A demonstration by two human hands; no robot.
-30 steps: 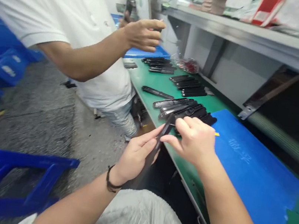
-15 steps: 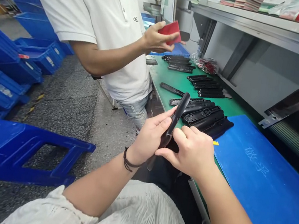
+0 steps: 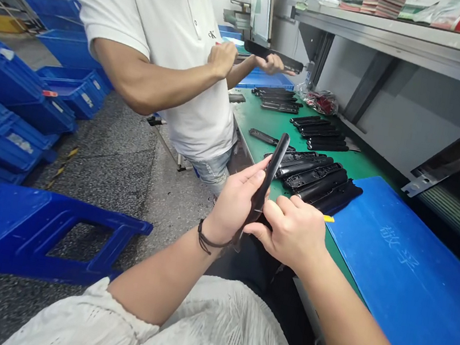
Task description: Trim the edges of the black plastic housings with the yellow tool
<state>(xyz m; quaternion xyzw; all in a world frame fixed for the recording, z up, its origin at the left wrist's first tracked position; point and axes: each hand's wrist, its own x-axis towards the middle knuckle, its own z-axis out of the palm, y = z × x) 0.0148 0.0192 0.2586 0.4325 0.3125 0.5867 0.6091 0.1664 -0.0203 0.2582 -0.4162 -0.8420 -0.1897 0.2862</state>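
Observation:
My left hand (image 3: 236,202) is closed around a long, curved black plastic shell (image 3: 276,159), which stands tilted upward above my lap. My right hand (image 3: 295,228) is curled close against the shell's lower part. From behind that fist pokes the yellow end of a slim tool (image 3: 328,219); the fingers hide most of it, and its working tip does not show clearly. Just past my hands, several black plastic shells (image 3: 319,180) lie side by side on the green table (image 3: 244,118), some with their ribbed insides up.
A co-worker (image 3: 176,72) in a white shirt stands across, holding a black shell (image 3: 273,57). More shells lie in rows farther back. A blue mat (image 3: 410,268) covers the right side. A shelf (image 3: 405,40) overhangs the table. At left are a blue stool (image 3: 1,225) and blue crates (image 3: 4,121).
My hands and the shell have shifted only slightly, with the shell still gripped. The co-worker's hand with the red piece has drawn back, and a black shell now shows in their other hand.

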